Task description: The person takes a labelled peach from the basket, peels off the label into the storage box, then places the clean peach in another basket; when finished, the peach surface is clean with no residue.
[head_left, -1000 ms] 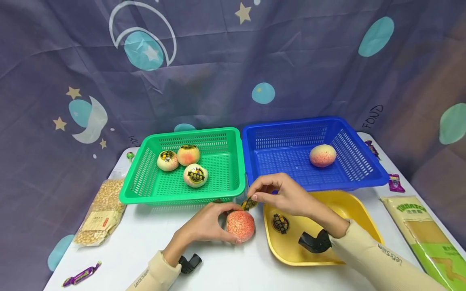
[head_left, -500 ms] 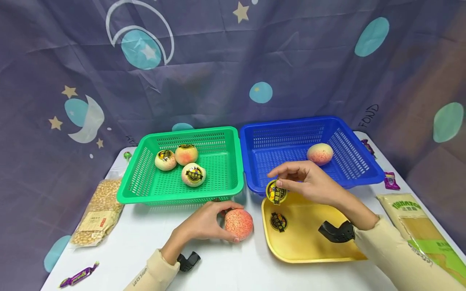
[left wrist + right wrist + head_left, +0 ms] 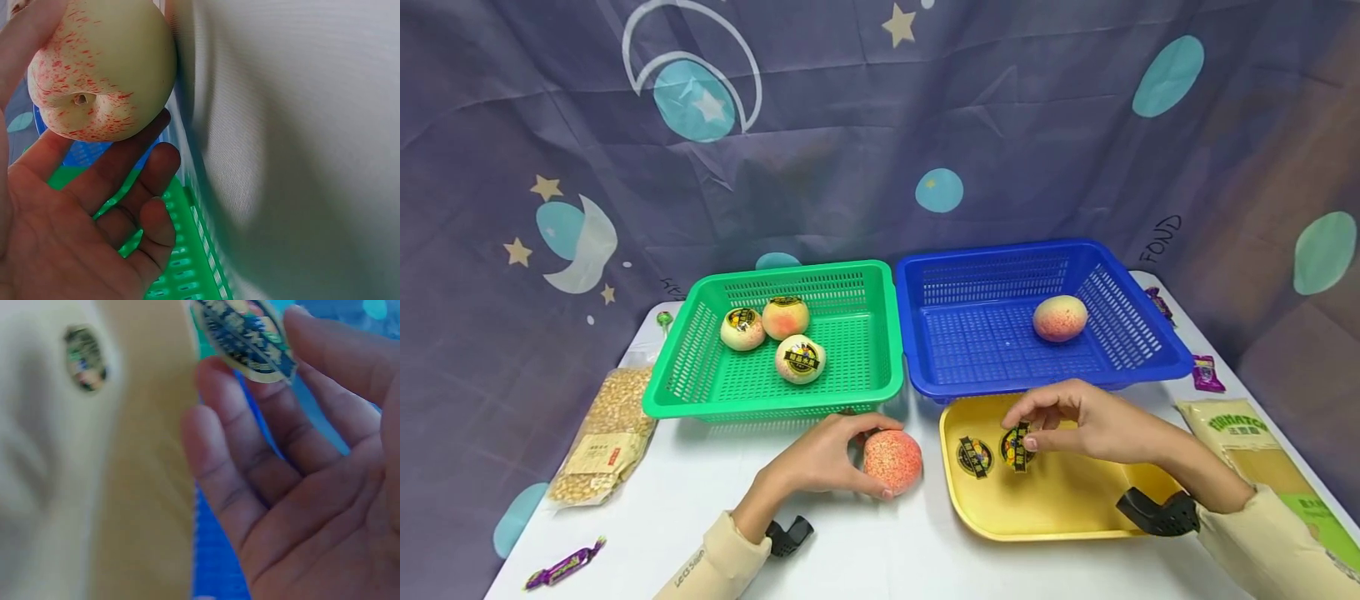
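Note:
My left hand (image 3: pixel 820 461) holds a red-speckled peach (image 3: pixel 893 462) on the white table, thumb and fingers around its sides. In the left wrist view the pale side of the peach (image 3: pixel 119 69) shows, with its stem hollow. Over the yellow tray (image 3: pixel 1037 512), my right hand (image 3: pixel 1097 425) pinches a round black-and-gold fruit sticker (image 3: pixel 1015 448) at its thumb tip. The right wrist view shows that sticker (image 3: pixel 247 337) close to the fingertips. Another such sticker (image 3: pixel 975 457) lies in the tray, left of the held one.
Several stickered peaches (image 3: pixel 801 360) sit in a green basket (image 3: pixel 775 408). One peach (image 3: pixel 1060 318) without a visible sticker lies in the blue basket (image 3: pixel 970 350). Around the edges are a corn kernel bag (image 3: pixel 602 442), a noodle-like pack (image 3: pixel 1247 442) and wrapped candies (image 3: pixel 565 568).
The right hand has drawn away from the peach with the sticker, moving right and toward me over the yellow tray. My left hand keeps holding the peach in place.

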Demonstrator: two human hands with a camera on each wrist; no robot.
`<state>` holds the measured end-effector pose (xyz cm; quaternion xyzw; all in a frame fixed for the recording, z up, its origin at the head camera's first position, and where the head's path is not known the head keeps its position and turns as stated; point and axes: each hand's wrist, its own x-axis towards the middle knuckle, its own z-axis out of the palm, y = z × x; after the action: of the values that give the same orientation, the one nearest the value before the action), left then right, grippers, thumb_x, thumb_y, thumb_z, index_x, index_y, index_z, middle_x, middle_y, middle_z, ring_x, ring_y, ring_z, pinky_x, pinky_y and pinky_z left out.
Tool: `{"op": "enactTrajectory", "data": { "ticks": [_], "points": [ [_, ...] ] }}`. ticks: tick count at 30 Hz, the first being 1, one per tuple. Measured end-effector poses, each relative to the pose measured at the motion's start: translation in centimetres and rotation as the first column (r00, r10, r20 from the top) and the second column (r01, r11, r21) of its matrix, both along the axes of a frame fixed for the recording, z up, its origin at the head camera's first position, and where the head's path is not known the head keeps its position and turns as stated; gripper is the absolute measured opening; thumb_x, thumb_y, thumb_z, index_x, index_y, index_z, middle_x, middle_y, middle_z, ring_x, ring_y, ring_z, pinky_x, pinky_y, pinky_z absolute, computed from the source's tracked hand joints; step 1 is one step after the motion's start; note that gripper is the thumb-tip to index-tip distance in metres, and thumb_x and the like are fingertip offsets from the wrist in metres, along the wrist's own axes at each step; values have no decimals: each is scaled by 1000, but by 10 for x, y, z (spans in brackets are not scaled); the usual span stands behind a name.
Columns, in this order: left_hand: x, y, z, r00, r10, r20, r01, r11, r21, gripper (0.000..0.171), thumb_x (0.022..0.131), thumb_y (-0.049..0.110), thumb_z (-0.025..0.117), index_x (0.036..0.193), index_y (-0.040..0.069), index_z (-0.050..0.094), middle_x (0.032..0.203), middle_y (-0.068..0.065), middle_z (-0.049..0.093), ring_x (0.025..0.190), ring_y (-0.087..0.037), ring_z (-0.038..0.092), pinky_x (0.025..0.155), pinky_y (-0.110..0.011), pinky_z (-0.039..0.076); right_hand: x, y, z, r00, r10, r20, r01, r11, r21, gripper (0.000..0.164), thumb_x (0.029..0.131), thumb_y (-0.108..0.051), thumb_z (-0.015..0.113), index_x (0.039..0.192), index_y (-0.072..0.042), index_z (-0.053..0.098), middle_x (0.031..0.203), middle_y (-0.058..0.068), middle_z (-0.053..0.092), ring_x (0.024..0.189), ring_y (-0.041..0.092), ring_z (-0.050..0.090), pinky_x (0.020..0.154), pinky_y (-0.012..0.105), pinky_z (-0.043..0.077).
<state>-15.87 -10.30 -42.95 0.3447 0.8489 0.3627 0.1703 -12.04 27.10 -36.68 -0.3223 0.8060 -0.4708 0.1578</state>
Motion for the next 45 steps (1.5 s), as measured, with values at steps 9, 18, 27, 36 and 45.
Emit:
{"op": "enactTrajectory", "data": {
  "ticks": [9,18,27,36,45],
  "points": [
    [1,1,2,1000,-18,-8,18,1000,0,78,68,43,94,138,26,63,124,13,68,108,-6,62,96,-32,54,-4,24,-28,990,17,137,-28,996,83,27,95,-10,70,121,-2,67,110,12,73,85,12,67,72,25,57],
    [0,-1,0,1000,-12,-12,12,1000,4,76,68,46,93,136,32,62,123,15,68,107,-5,61,96,-33,54,-12,29,-38,985,-33,169,6,988,156,40,94,-15,72,129,3,63,111,15,69,86,8,64,75,22,56],
    [0,-1,1,1000,-18,-9,18,1000,0,76,68,45,94,136,31,62,122,15,68,107,-5,62,96,-34,54,-13,28,-39,986,-24,167,-3,987,158,46,95,-15,72,134,6,59,133,28,63,91,14,69,79,22,57],
    [-1,-1,-2,999,-15,-43,16,1000,9,77,68,44,94,137,28,63,124,14,68,110,-5,62,98,-35,54,-9,33,-30,999,-30,19,26,982,190,47,93,-17,75,134,2,61,127,24,68,81,7,68,74,25,59],
    [9,-12,6,996,-19,82,7,991,136,76,68,34,94,137,34,62,117,17,67,106,-7,59,87,-35,51,0,60,12,990,-101,-102,118,978,173,37,95,-3,68,131,-13,66,120,-9,72,99,3,69,80,22,58]
  ]
}}
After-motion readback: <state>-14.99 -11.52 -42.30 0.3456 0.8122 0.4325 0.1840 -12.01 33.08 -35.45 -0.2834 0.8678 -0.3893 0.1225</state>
